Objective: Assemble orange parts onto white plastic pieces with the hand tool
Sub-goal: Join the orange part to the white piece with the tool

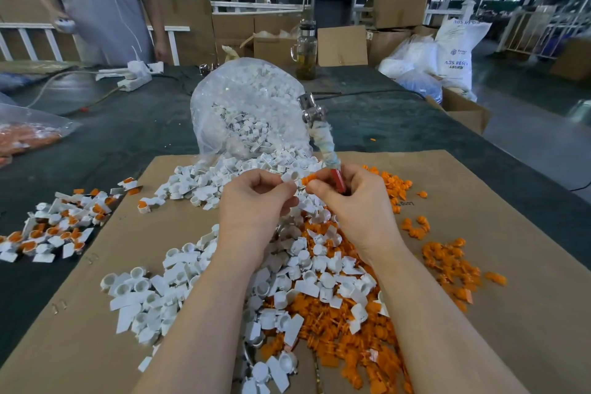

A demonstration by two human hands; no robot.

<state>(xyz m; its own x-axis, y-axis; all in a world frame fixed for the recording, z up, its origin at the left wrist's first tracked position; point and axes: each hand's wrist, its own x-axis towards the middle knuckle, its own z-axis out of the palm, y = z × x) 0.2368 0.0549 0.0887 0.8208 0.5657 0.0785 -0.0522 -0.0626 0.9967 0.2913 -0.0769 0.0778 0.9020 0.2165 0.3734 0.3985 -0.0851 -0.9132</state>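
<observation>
My left hand (256, 201) pinches a small white plastic piece (291, 176) with a round cup at chest height above the cardboard sheet (511, 233). My right hand (348, 201) pinches an orange part (308, 180) right beside that cup and also grips the hand tool (323, 137). The tool's red handle end sits in my palm, its cloth-wrapped shaft and metal head point up and away. Loose white pieces (198, 285) and orange parts (361, 339) lie heaped under my forearms.
A clear bag of white pieces (249, 112) lies open at the cardboard's far edge. Assembled white-and-orange pieces (60, 227) lie on the dark table at left, near a bag of orange parts (28, 137). A person (96, 0) stands at the far left; a glass jar (306, 51) and boxes stand behind.
</observation>
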